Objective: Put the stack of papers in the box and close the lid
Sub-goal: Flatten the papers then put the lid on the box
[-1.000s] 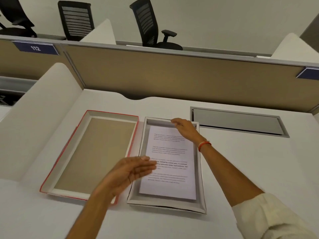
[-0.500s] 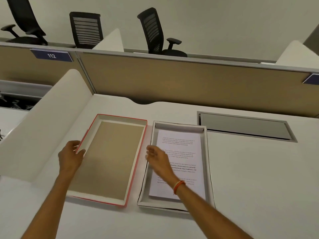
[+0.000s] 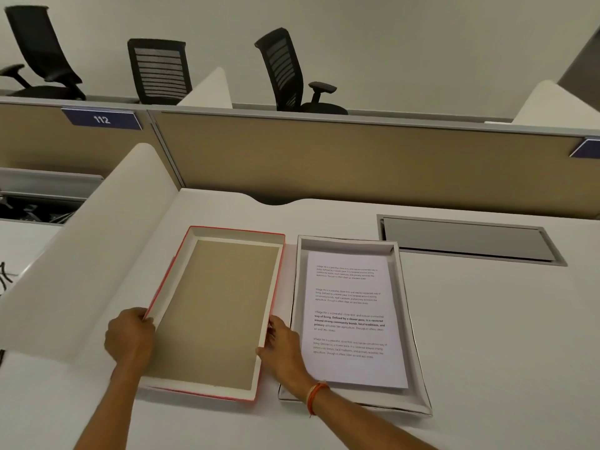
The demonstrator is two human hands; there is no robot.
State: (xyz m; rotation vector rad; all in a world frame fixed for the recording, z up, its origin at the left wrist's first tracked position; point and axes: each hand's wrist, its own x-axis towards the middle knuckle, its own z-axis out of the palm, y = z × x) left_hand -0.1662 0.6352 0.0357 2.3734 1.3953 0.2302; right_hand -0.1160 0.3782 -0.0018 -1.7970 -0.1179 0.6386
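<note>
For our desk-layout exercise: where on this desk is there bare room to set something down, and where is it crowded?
Bare desk lies right of the box, below the grey hatch, and along the near edge. Another strip runs behind lid and box, up to the partition. Crowded: the narrow gap between lid and box, where the right hand sits, and the left hand against the white divider.

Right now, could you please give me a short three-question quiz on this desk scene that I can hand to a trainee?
1. True or false: the stack of papers already lies inside the box.
2. Which part is the left hand touching? A) the box's right wall B) the left edge of the red-edged lid C) the papers
3. Fill in: the right hand rests at the lid's ____ edge.

Key
1. True. The printed sheets sit face up in the box.
2. B. The lid lies open side up, left of the box.
3. Right, in the gap between lid and box.
</note>
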